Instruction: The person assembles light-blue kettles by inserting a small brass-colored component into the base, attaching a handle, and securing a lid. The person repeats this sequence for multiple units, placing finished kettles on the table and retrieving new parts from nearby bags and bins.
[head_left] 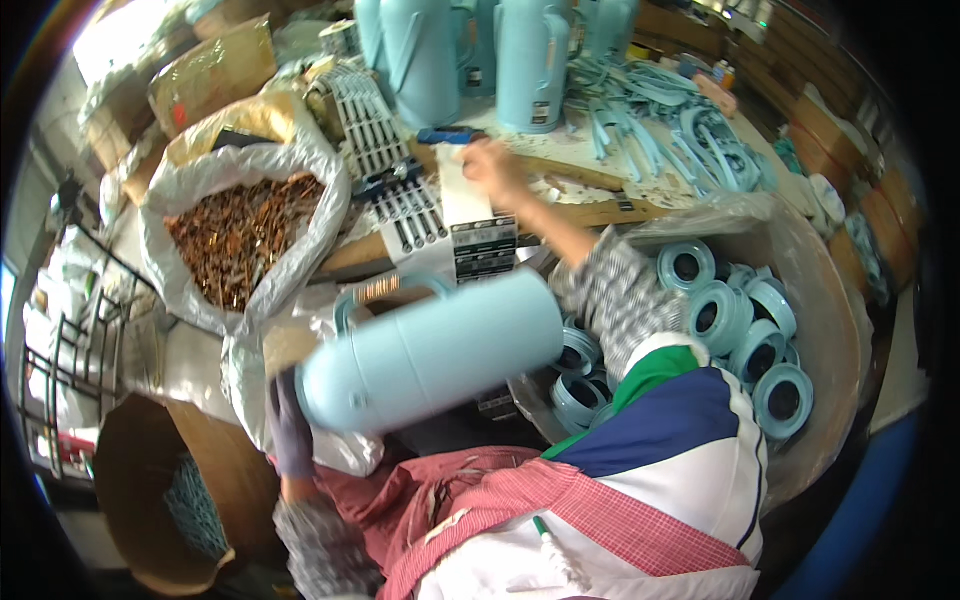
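Observation:
A light blue thermos flask [430, 350] lies tilted across my lap, its handle upward and its right end raised. My left hand [290, 425], in a dark glove, is closed round its left end; most of those fingers are hidden behind it. Over the bench, my bare right hand [493, 175] has its fingers curled together at the upper part of a white strip with black labels [484, 245]. What lies between those fingertips is too blurred to make out. Just beyond is a blue bar-shaped object [449, 136]. Strips of black-and-white labels [408, 215] hang over the bench edge.
Several light blue flasks [530, 70] stand at the back of the bench, beside loose blue handles [690, 120]. A lined bin [845, 320] at right holds round blue parts [783, 400]. At left are a sack of brown pieces [245, 235] and a cardboard drum [135, 500].

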